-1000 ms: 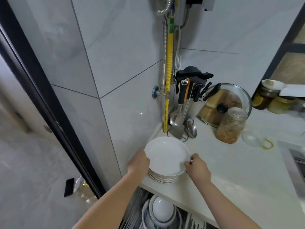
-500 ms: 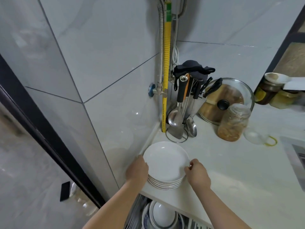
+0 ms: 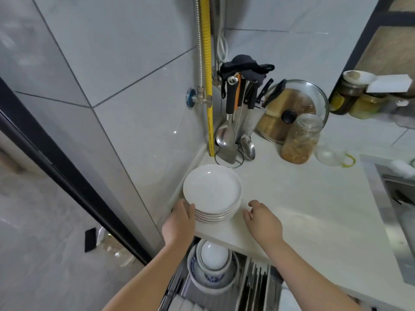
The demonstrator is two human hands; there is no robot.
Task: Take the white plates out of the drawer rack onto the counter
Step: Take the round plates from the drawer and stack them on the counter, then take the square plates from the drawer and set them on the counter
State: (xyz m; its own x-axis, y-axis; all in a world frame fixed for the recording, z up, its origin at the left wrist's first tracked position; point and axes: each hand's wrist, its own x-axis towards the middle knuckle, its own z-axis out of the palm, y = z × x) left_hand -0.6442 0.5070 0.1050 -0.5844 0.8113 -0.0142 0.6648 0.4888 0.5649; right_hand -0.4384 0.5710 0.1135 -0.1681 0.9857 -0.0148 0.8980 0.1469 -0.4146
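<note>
Plate stack (image 3: 213,194) seated at counter (image 3: 303,212) front-left corner; left hand (image 3: 179,223) touching, fingers straight; right hand (image 3: 262,221) released; advise nudging stack inward from the edge

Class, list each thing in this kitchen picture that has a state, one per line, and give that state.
stack of white plates: resting on the counter
left hand: touching the stack's edge
right hand: open, off the plates
drawer rack: pulled out, bowls inside
glass jar: upright, lidless
pot lid: leaning against the wall
</note>
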